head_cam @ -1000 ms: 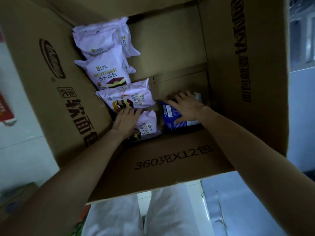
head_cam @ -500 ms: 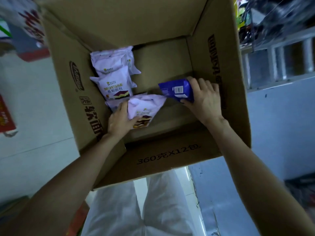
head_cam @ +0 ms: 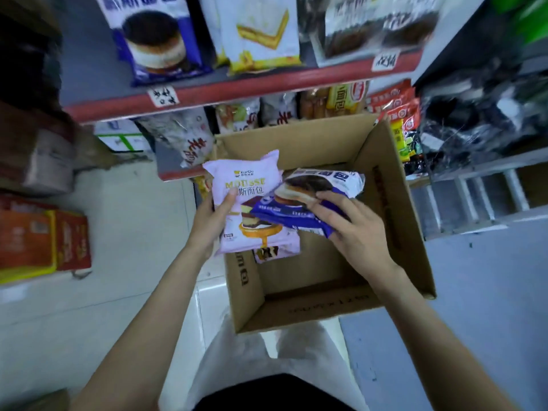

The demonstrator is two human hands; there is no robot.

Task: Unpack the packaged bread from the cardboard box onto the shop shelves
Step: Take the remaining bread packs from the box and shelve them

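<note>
Left hand (head_cam: 214, 221): closed on the pink pack (head_cam: 246, 200), thumb across the printed front, remaining fingers hidden behind it. The pack stands upright above the left wall of the box (head_cam: 394, 221). A second pink pack (head_cam: 274, 253) shows below the first, partly covered; whether the left hand also holds it cannot be told.

Right hand (head_cam: 353, 225): fingers curled over the blue pack (head_cam: 311, 200), gripping its near end. The pack lies tilted, its left edge overlapping the front of the pink pack. Both packs are held above the open box, at its left and middle.

Box: cardboard, flaps open, standing on the floor against the lower shelf (head_cam: 178, 173). The visible part of its bottom is bare cardboard; the far-left corner is hidden by the held packs.

Upper shelf (head_cam: 267, 87): red front edge with two white price labels. It carries bread bags, among them a blue bag (head_cam: 157, 40) with the same cake picture as the blue pack. Further bags fill the level below.
</note>
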